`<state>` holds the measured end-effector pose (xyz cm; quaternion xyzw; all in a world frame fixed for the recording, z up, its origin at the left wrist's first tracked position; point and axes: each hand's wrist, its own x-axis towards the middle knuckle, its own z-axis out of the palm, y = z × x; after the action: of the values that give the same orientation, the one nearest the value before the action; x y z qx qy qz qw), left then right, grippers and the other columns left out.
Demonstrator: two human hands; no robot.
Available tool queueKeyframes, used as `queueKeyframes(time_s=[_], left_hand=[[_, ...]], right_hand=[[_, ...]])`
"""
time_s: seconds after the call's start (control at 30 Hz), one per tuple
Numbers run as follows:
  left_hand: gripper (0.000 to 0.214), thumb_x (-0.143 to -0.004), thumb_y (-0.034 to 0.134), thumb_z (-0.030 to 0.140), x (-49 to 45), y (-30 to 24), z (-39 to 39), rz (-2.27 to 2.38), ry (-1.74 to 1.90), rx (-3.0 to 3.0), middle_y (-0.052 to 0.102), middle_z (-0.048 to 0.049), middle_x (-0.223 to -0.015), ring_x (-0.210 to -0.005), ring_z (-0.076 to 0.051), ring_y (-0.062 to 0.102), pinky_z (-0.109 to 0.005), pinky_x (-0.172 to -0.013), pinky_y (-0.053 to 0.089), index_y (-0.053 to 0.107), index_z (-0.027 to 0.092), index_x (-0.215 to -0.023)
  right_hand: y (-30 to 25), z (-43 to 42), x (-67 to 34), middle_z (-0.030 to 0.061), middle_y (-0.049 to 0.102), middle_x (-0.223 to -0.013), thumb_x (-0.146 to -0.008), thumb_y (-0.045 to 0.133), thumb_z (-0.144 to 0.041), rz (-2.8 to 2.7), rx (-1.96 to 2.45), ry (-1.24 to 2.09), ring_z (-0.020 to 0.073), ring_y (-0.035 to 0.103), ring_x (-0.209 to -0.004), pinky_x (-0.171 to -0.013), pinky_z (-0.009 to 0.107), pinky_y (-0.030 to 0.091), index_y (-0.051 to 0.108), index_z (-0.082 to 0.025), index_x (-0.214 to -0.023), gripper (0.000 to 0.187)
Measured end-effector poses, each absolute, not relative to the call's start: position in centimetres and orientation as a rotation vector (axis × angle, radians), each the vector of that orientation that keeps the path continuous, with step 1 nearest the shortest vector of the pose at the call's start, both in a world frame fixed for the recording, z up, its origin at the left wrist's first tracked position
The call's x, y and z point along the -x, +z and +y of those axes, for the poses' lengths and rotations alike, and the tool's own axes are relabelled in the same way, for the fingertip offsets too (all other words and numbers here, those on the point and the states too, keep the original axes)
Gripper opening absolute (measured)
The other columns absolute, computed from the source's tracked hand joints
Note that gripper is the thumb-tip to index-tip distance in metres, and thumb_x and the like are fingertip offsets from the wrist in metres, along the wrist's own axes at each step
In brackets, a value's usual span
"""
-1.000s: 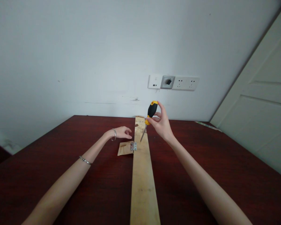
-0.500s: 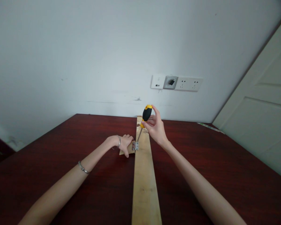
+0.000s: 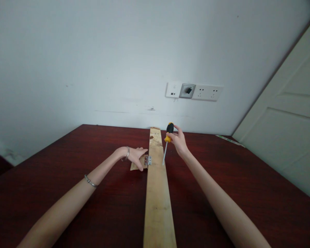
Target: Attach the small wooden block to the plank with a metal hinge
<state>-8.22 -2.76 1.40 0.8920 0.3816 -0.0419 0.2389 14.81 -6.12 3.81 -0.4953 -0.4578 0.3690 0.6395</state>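
A long wooden board (image 3: 158,193) runs away from me across the tabletop. On its left edge sits a small metal hinge (image 3: 148,160), which joins it to a short wooden piece (image 3: 134,166). My left hand (image 3: 137,156) rests over that short piece with its fingers spread, just left of the hinge. In my right hand (image 3: 178,140) is a screwdriver with a black and yellow handle (image 3: 169,128). Its shaft (image 3: 165,152) slants down, and the tip is at the board's right edge, apart from the hinge.
A dark red wooden table (image 3: 105,213) lies beneath everything and meets a white wall (image 3: 105,62). Sockets (image 3: 206,92) are set in the wall. A pale panelled door (image 3: 294,113) stands at right, near a thin patterned strip (image 3: 229,140) on the table.
My right hand has carried the screwdriver rightward, so its tip has left the hinge and is at the board's right edge. My left hand has barely shifted.
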Motion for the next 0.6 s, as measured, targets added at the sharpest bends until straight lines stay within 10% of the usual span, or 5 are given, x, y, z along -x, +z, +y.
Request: queueKeyframes(time_s=[0.23, 0.6], left_hand=[[0.033, -0.077, 0.055, 0.038, 5.8, -0.5, -1.9, 1.211, 0.391, -2.147, 0.067, -0.0031, -0.077, -0.072, -0.018, 0.060, -0.021, -0.061, 0.042, 0.067, 0.013, -0.095], [0.020, -0.079, 0.053, 0.024, 4.0, -2.1, -1.8, 1.365, 0.508, -2.189, 0.067, -0.0050, -0.068, -0.062, -0.016, 0.058, -0.021, -0.054, 0.037, 0.069, 0.011, -0.076]], right_hand=[[1.8, -5.9, -15.5, -0.0035, 0.061, -0.068, -0.061, 0.062, -0.021, -0.875, 1.234, 1.176, 0.0137, 0.060, -0.059, -0.051, 0.023, 0.041, 0.046, -0.022, -0.113, 0.054], [1.3, -6.0, -14.0, -0.0020, 0.060, -0.064, -0.063, 0.061, -0.017, -0.865, 1.123, 1.340, 0.0147, 0.058, -0.054, -0.047, 0.027, 0.046, 0.050, -0.021, -0.106, 0.044]])
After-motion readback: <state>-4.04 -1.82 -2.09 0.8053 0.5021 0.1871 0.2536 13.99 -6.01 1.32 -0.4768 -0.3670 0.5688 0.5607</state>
